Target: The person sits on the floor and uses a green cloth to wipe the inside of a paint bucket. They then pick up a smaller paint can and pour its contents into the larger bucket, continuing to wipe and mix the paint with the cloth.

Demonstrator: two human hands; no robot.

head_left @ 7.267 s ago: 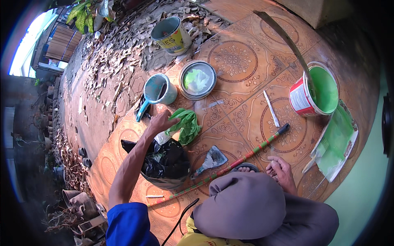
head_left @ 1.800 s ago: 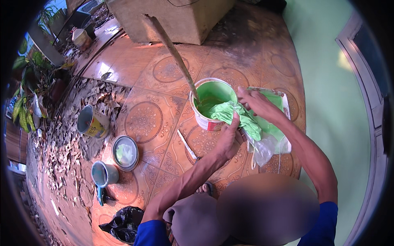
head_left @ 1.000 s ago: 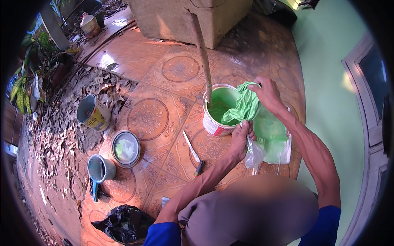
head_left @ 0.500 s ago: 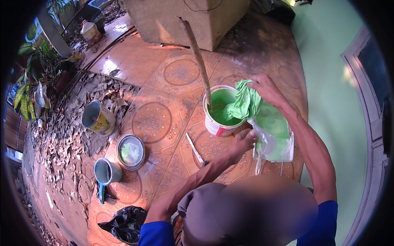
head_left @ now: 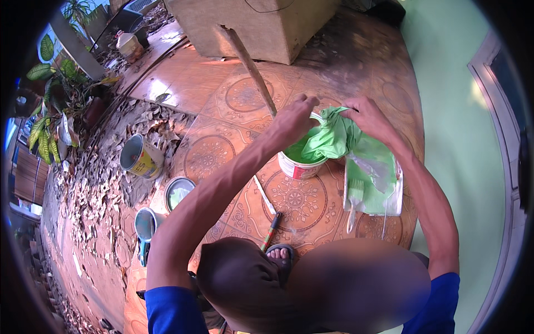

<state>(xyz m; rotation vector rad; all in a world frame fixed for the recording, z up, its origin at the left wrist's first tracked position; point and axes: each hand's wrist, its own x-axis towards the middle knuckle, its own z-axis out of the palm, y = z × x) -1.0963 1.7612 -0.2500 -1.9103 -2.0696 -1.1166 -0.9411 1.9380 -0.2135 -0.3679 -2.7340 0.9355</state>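
Note:
A white paint bucket (head_left: 300, 170) with a red patch holds green paint, and a long wooden stick (head_left: 247, 60) leans out of it. A crumpled plastic bag (head_left: 334, 139), coated green, hangs over the bucket's right rim. Its clear end (head_left: 372, 170) lies over the paint tray. My right hand (head_left: 364, 114) pinches the bag's upper edge. Above the bucket's far left rim is my left hand (head_left: 297, 117), near the stick and apart from the bag. Its fingers look loosely bent and apart, with nothing visible in them. My left forearm hides the stick's lower part.
A green-smeared paint tray (head_left: 392, 195) carries a paintbrush (head_left: 354, 195). Left lie a round lid (head_left: 179, 192), a blue-handled dipper (head_left: 146, 224) and a yellow-labelled pail (head_left: 142, 157). A dark-handled tool (head_left: 271, 229) lies beside my foot. A green wall (head_left: 450, 139) bounds the right.
My left hand has moved from the bag's lower end, right of the bucket, up and left to the far rim. The stick leans further left. My right hand still holds the bag.

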